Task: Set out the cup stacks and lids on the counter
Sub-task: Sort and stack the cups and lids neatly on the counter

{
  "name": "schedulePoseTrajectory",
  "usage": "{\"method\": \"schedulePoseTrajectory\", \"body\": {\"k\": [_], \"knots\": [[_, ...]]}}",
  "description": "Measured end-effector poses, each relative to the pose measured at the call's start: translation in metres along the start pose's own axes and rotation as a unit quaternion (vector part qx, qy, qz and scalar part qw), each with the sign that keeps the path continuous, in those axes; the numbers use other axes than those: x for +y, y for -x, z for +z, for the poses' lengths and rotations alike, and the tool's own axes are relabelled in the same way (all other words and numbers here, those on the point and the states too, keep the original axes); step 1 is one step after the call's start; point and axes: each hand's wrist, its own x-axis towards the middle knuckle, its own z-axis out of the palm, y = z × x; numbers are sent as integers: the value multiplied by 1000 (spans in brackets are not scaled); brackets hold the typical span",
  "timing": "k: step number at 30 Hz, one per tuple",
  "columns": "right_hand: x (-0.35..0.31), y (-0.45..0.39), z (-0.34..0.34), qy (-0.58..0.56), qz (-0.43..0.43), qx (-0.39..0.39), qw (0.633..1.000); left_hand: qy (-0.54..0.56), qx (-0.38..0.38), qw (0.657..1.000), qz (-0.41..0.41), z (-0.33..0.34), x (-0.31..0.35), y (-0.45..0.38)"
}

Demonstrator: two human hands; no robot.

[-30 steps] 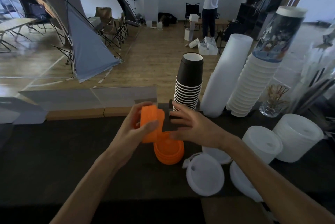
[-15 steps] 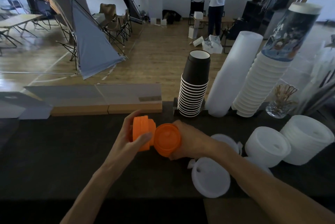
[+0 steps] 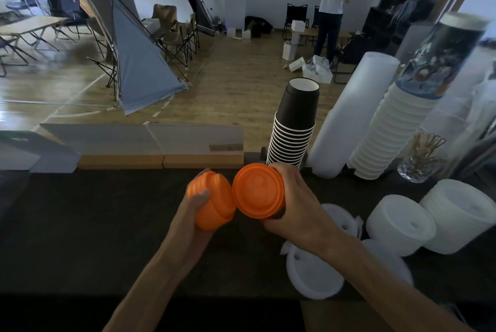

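Note:
My left hand (image 3: pixel 192 220) grips a small stack of orange lids (image 3: pixel 213 201) above the dark counter (image 3: pixel 88 227). My right hand (image 3: pixel 298 205) grips a second orange lid stack (image 3: pixel 257 189), tilted so its top faces me, and it touches the left stack. A stack of black paper cups (image 3: pixel 294 125) stands upside down at the counter's back edge. Right of it lean a white sleeve of cups (image 3: pixel 349 117) and a stack of white cups (image 3: pixel 389 135). Stacks of white lids (image 3: pixel 400 224) (image 3: pixel 461 213) sit on the right. A loose white lid (image 3: pixel 314 275) lies below my right wrist.
A glass jar of wooden sticks (image 3: pixel 418 162) stands at the right rear. A low clear panel on wooden blocks (image 3: pixel 150 149) borders the counter's back left. Beyond lie a wooden floor, a grey tent (image 3: pixel 139 63), folding chairs and a person (image 3: pixel 332 9) standing far off.
My right hand picked the second orange lid stack off the counter and raised it beside the stack in my left hand. Both hands drifted slightly right and up.

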Motion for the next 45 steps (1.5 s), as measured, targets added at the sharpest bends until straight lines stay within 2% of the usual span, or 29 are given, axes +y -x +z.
{"method": "schedulePoseTrajectory", "body": {"k": [5, 11, 14, 18, 23, 27, 30, 33, 40, 45], "knots": [[2, 5, -7, -102, 2, -7, 995, 34, -27, 999, 0, 0, 3, 3], [6, 15, -11, -193, 17, -26, 981, 131, -10, 991, 30, -9, 13, 9], [7, 19, -7, -204, 7, -21, 979, 129, 2, 991, 21, -11, 16, 11], [8, 20, -3, -169, -14, 3, 986, 98, 22, 995, -13, -3, 21, 13], [5, 17, -5, -4, -58, 38, 998, 4, 42, 996, -83, 20, 29, 15], [-2, 16, -4, 100, -99, 15, 990, -98, 30, 991, -89, 39, 30, 12], [-8, 15, -2, 151, -117, 30, 981, -169, 56, 980, -89, 51, 26, 9], [-9, 14, 0, 173, -128, 32, 976, -193, 74, 975, -86, 58, 20, 7], [-16, 13, 1, 143, -126, -23, 981, -152, 131, 977, -74, 66, 10, 4], [-19, 15, -3, 129, -97, -77, 984, -155, 100, 978, -101, 65, 13, 5]]}}
